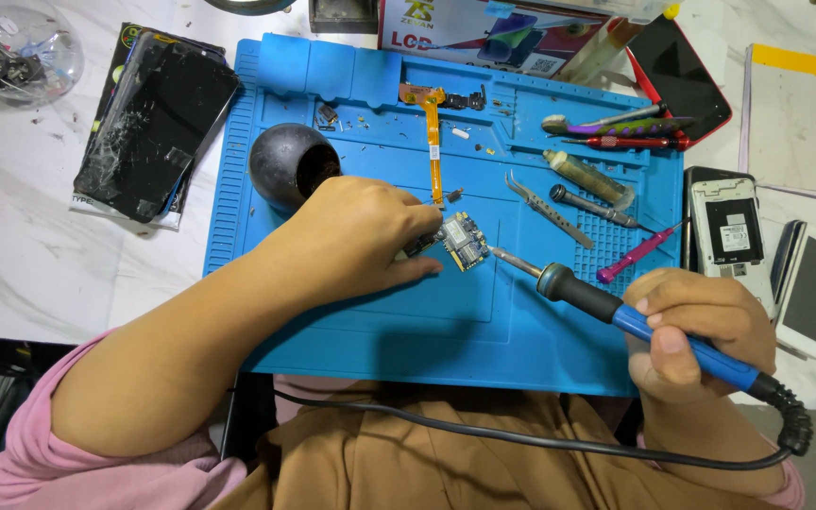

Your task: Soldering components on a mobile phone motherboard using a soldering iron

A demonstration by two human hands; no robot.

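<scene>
The blue silicone work mat (pixel 370 321) fills the centre of the white table (pixel 21 255). On it, at 12 o'clock from the left hand, lies one orange flex cable (pixel 433 142); at 10 o'clock stands one black rubber blower bulb (pixel 285 165).

The left hand (pixel 356 236) rests on the mat, its fingers closed together on the near edge of one small circuit board (pixel 465 241), pinning it flat at mat centre. The right hand (pixel 701 331), at 4 o'clock from the board, has its fingers clamped around the blue grip of one soldering iron (pixel 606 307); the tip sits at the board's right edge.

Hazards, as judged: the tip lies close to the left fingertips, so a slip could burn them. Lingering heat could lift pads. The iron's cable crosses the lap and could snag.

Count: one pair of tweezers (pixel 545 208), two phones (pixel 772 250) at 3 o'clock, one cracked screen panel (pixel 158 118) at 10 o'clock.
</scene>
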